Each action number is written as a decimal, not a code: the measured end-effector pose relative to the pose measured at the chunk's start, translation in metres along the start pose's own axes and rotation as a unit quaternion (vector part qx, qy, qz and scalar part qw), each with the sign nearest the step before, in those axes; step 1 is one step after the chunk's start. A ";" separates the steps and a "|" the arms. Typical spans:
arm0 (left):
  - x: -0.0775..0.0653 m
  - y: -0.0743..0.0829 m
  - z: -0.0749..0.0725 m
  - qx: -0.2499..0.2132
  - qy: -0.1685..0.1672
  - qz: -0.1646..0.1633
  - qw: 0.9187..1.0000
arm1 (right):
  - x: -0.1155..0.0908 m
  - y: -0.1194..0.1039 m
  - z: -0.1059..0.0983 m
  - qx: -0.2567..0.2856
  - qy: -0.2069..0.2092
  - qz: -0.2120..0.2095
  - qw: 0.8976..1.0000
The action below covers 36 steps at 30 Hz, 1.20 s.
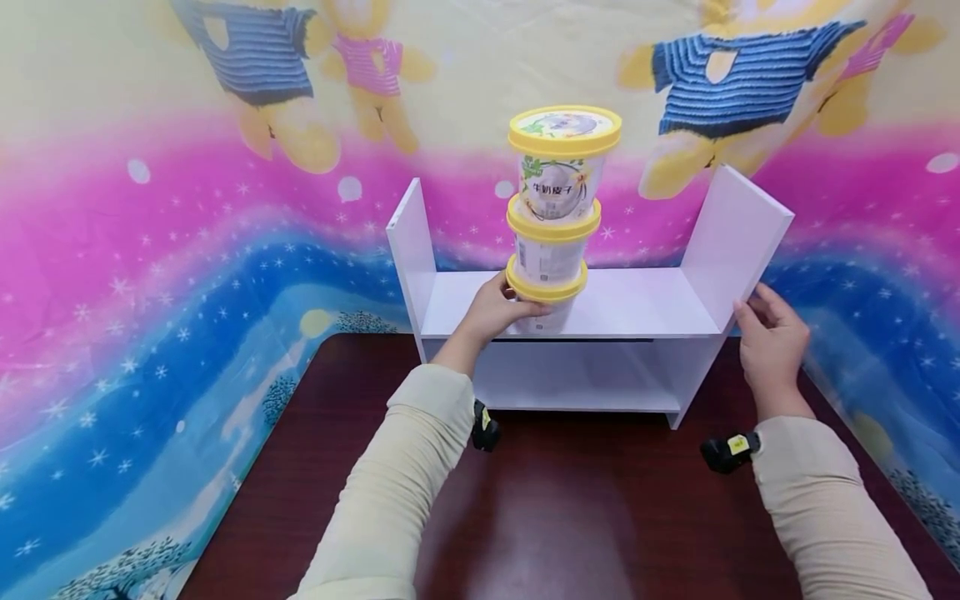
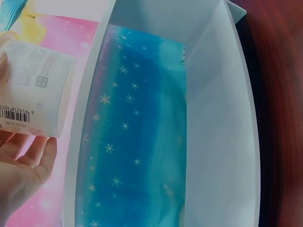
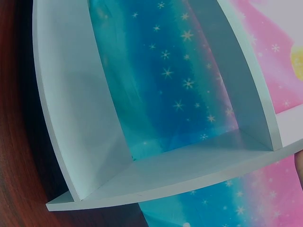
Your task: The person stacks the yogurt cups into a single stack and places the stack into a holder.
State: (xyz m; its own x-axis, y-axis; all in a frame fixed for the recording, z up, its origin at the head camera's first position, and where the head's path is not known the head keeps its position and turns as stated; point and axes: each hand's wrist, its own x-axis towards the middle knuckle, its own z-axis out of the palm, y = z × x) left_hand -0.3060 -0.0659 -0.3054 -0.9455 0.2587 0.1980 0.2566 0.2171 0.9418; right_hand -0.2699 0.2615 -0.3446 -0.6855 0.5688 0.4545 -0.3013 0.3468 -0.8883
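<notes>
Three white paper tubs with yellow lids stand stacked above the upper board of a white desktop shelf (image 1: 652, 300). My left hand (image 1: 495, 312) grips the bottom tub (image 1: 551, 315), thumb across its front and fingers around its left side. In the left wrist view the barcode side of that tub (image 2: 35, 85) shows, with fingers (image 2: 45, 158) along it. Above it sit the middle tub (image 1: 551, 258) and the top tub (image 1: 558, 187), slightly tilted. At the shelf's right side panel (image 1: 738, 225), my right hand (image 1: 776, 342) holds the front edge with thumb and curled fingers.
The shelf stands at the back of a dark red-brown table (image 1: 555, 500), against a patterned cloth backdrop (image 1: 187, 250). Its left side panel (image 1: 412, 250) rises beside my left hand. Below the upper board is a lower compartment (image 3: 170, 175) with a bottom board (image 1: 577, 379).
</notes>
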 end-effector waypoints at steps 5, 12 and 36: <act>0.005 -0.003 0.002 -0.020 0.010 -0.014 1.000 | -0.001 -0.001 0.000 0.000 -0.001 0.002 1.000; 0.010 -0.008 0.004 -0.026 0.026 -0.022 0.999 | 0.000 -0.002 -0.001 0.004 -0.004 0.013 1.000; 0.011 -0.002 0.006 -0.011 0.025 -0.061 0.998 | -0.003 -0.008 0.000 0.089 0.001 0.045 0.995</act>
State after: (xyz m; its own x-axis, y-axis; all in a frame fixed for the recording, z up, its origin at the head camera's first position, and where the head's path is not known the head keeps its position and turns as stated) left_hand -0.3160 -0.0582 -0.3069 -0.9785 0.1836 0.0941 0.1347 0.2227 0.9655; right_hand -0.2653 0.2568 -0.3388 -0.7144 0.5927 0.3719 -0.3511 0.1561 -0.9232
